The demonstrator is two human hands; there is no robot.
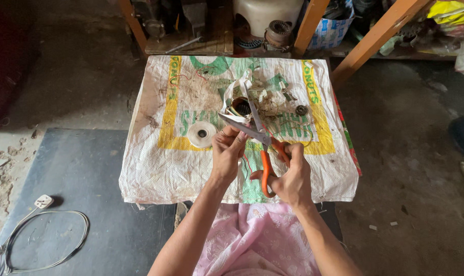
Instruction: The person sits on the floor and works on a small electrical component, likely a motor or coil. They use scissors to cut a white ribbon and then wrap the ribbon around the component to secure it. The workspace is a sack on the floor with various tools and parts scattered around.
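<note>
— Head view, starting at the far left: what's on the floor?

— A white plug [43, 201] with its looped cord [43, 240] lies on a dark mat [78, 168], well apart from the hands.

— And on the woven sack [155, 168] spread as a work surface?

— A roll of white tape [202, 134] sits just left of the left hand [227, 153], likely kept close for reach. That hand is closed around something small near the blades; what it pinches I cannot tell.

— The scissors?

— Orange-handled scissors [260, 140], blades parted, point away toward a wound coil [240, 107] wrapped in white strips, which sits mid-sack among scraps. The right hand [292, 179] is clamped on the handles, fingers through the loops, presumably to steer the cut.

— Further right?

— A small round metal part [302, 110] rests on the sack, apart from both hands.
</note>
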